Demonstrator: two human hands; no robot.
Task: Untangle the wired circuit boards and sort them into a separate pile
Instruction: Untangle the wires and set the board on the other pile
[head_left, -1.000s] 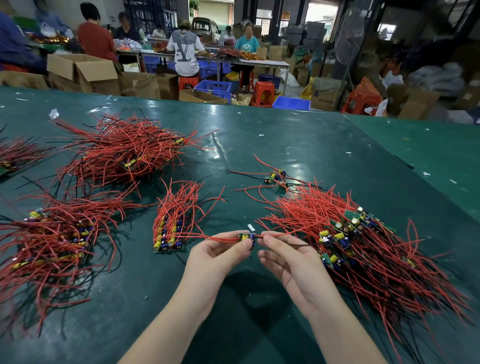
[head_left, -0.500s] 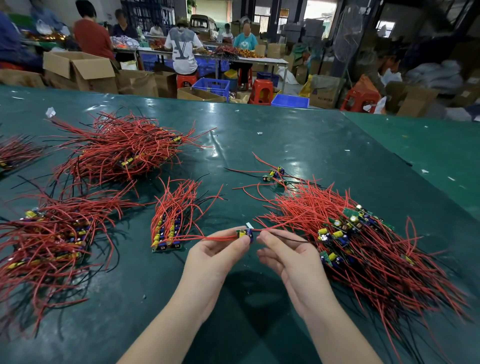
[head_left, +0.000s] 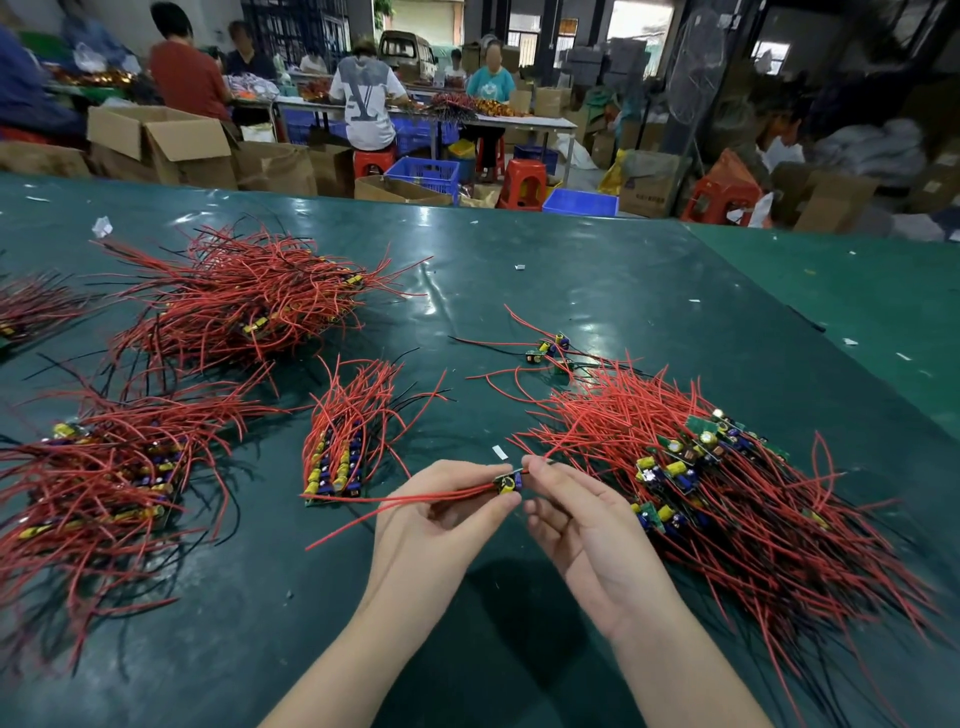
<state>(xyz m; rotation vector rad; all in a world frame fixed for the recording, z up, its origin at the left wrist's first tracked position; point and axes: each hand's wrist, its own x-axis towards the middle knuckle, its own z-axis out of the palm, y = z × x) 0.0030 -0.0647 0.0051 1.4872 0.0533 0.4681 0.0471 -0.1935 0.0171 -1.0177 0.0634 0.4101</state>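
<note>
My left hand (head_left: 441, 525) pinches a small circuit board (head_left: 509, 483) with a yellow capacitor; its red wires trail left across the fingers. My right hand (head_left: 582, 525) pinches the wire at the board's right end, fingers curled. Right of my hands lies a big tangled pile of wired boards (head_left: 727, 493). A small tidy pile of boards (head_left: 337, 457) with red wires fanning upward lies just left of my left hand. A few loose boards (head_left: 548, 348) rest behind the tangled pile.
Three more heaps of red-wired boards sit on the green table (head_left: 571, 291): one at the back left (head_left: 244, 306), one at the left edge (head_left: 98, 483), one at the far left (head_left: 26, 306). Cardboard boxes, stools and seated people fill the space beyond.
The board's red wires now hang free to the left from my left hand, with one loose end drooping low. Both hands stay together at the same spot.
</note>
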